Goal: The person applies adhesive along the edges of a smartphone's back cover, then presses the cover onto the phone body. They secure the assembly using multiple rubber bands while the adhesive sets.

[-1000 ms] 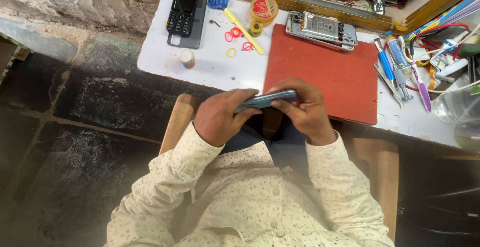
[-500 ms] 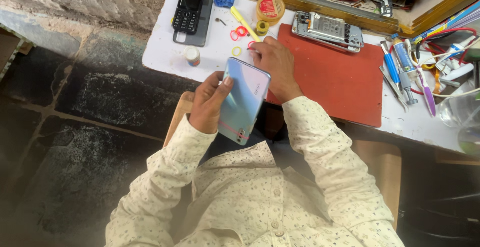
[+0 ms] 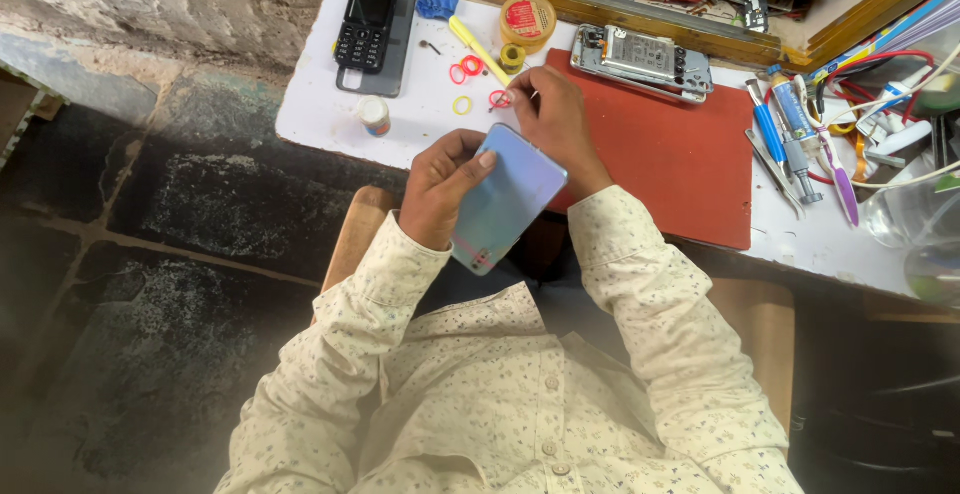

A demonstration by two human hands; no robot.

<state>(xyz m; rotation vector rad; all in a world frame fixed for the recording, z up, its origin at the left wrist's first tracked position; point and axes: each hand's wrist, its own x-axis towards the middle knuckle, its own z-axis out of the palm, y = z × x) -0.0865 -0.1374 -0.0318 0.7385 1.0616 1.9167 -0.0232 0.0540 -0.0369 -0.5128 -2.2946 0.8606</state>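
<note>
Far left, a black keypad phone lies on the white table. The left hand grips a pale iridescent phone back cover, tilted up for inspection. The right hand pinches something small beside a red ring, near the red mat.

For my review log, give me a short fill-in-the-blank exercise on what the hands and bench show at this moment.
1. The left hand holds a pale blue ____ panel.
2. The right hand reaches onto the white table beside a small ____ ring.
3. The opened phone lies at the far edge of the ____ mat.
4. The keypad phone is ____ in colour.

Missing words: phone back; red; red; black
</note>
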